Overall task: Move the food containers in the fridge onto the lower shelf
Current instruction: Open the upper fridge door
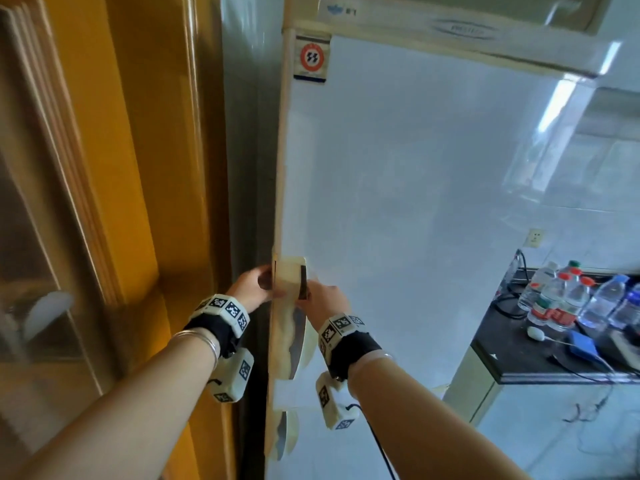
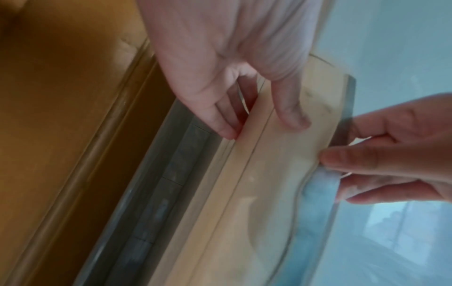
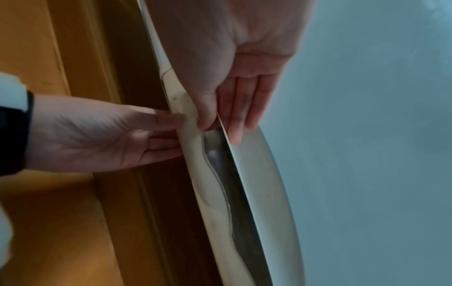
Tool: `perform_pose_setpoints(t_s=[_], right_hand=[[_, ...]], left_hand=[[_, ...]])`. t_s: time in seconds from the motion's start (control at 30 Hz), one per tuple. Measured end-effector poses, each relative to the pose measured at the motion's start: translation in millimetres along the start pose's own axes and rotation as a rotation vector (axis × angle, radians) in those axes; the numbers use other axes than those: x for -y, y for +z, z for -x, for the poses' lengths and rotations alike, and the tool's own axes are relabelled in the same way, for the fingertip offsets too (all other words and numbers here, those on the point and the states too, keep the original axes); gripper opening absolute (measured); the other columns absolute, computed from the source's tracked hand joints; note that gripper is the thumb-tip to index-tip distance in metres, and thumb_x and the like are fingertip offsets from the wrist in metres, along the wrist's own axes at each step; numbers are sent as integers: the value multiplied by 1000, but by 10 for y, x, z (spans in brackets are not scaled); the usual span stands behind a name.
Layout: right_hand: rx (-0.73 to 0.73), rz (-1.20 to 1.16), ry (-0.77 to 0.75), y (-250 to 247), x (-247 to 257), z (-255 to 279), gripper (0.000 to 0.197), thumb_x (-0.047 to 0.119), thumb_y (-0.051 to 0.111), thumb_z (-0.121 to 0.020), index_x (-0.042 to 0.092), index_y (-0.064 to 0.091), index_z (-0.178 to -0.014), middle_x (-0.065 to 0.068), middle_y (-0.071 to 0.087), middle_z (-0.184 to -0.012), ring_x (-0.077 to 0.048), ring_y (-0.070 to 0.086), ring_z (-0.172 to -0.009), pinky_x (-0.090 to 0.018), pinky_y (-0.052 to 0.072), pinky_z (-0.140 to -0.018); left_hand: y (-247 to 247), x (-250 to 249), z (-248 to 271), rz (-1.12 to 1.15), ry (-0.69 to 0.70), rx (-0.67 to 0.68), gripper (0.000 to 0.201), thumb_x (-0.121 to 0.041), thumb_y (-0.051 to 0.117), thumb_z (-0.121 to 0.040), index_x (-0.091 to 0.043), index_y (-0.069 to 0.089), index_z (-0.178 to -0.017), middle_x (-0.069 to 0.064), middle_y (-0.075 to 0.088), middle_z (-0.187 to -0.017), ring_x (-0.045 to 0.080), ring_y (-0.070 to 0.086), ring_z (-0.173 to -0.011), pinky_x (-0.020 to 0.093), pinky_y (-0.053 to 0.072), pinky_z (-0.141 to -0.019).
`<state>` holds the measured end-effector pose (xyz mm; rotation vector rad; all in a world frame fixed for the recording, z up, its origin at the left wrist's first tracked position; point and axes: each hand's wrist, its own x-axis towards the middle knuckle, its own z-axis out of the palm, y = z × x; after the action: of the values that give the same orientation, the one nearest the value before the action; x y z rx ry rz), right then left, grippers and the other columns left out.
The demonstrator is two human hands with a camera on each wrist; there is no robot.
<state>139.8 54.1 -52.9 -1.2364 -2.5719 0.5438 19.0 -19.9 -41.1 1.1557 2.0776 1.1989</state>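
Fridge door shut, so containers not visible. Both hands on cream door handle: left hand fingers curled behind its edge, right hand pinching front. Water bottles on counter off right.

the fridge door is a tall white panel with a yellowed cream edge, standing upright and filling the frame from 12 to 4 o'clock in the head view. it looks shut or nearly so; no shelf or food container shows. a red-and-white round sticker sits at its upper left corner, toward 11 o'clock. a cream, curved handle runs down the door's left edge at 6 o'clock, with a dark recess behind its lip.
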Motion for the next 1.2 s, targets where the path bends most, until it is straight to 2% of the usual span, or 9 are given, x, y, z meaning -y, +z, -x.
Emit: perform_pose_setpoints(t_s=[0.1, 0.17, 0.3, 0.47, 0.63, 0.73, 0.8, 1.03, 1.2], right_hand=[[-73, -42, 39, -89, -28, 276, 26, 28, 44, -93, 14, 60, -109, -13, 68, -105, -32, 64, -92, -29, 43, -68], [-178, -115, 18, -146, -51, 473, 24, 24, 41, -95, 14, 58, -108, -9, 65, -111, -28, 60, -92, -30, 43, -71], [-401, -133, -103, -251, -84, 816, 37, 25, 51, -90, 17, 47, -126, -5, 47, -130, -25, 53, -113, -38, 45, -97], [-574, -130, -118, -421, -64, 1174, 65, 36, 56, -86, 25, 29, -144, -5, 30, -145, -24, 36, -132, -39, 34, -111], [-551, -121, -104, -571, -45, 1595, 83, 47, 57, -83, 32, 10, -150, -3, 11, -157, -25, 16, -145, -49, 19, -119], [-516, -133, -94, -665, -101, 1873, 89, 50, 57, -82, 35, 1, -150, -3, 1, -159, -26, 8, -148, -50, 15, -120], [-504, -161, -76, -733, -165, 2081, 92, 49, 58, -83, 35, -2, -150, -2, -3, -160, -26, 5, -148, -50, 14, -121], [-545, -292, 13, -969, -490, 2831, 99, 41, 63, -83, 28, -9, -151, -6, -3, -161, -28, 9, -148, -44, 19, -121], [-595, -421, 58, -1153, -799, 3261, 99, 25, 62, -80, 28, -7, -151, -3, 7, -158, -28, 24, -143, -40, 32, -113]], left_hand=[[57, 46, 198, 61, -1, -43, 57, -15, 69, -82, -8, 48, -135, 14, 59, -133, 29, 56, -123, 30, 41, -96], [105, 75, 356, 76, 4, -70, 58, -16, 69, -82, -8, 47, -135, 13, 59, -133, 29, 55, -123, 34, 42, -100], [206, 73, 689, 90, 31, -90, 57, -19, 71, -80, -8, 49, -131, 11, 59, -130, 28, 58, -118, 37, 45, -99], [328, 3, 1149, 44, 85, -95, 50, -24, 73, -78, -9, 52, -122, 1, 61, -113, 18, 60, -101, 26, 46, -88], [485, -132, 1609, -11, 127, -78, 39, -25, 73, -77, -12, 55, -109, -6, 61, -99, 14, 60, -95, 27, 50, -90], [646, -233, 1912, 12, 136, -76, 30, -22, 72, -79, -16, 53, -102, -10, 60, -92, 11, 59, -90, 17, 46, -80], [782, -308, 2136, 26, 151, -101, 25, -18, 71, -80, -17, 55, -99, -7, 61, -94, 11, 59, -90, 18, 45, -82], [1231, -543, 2789, 27, 221, 31, 25, -15, 60, -89, -4, 61, -112, 6, 67, -105, 15, 61, -98, 33, 49, -99], [1465, -655, 3061, -99, 244, 73, 27, -19, 47, -96, -6, 63, -114, 7, 66, -116, 18, 59, -109, 22, 40, -91]])
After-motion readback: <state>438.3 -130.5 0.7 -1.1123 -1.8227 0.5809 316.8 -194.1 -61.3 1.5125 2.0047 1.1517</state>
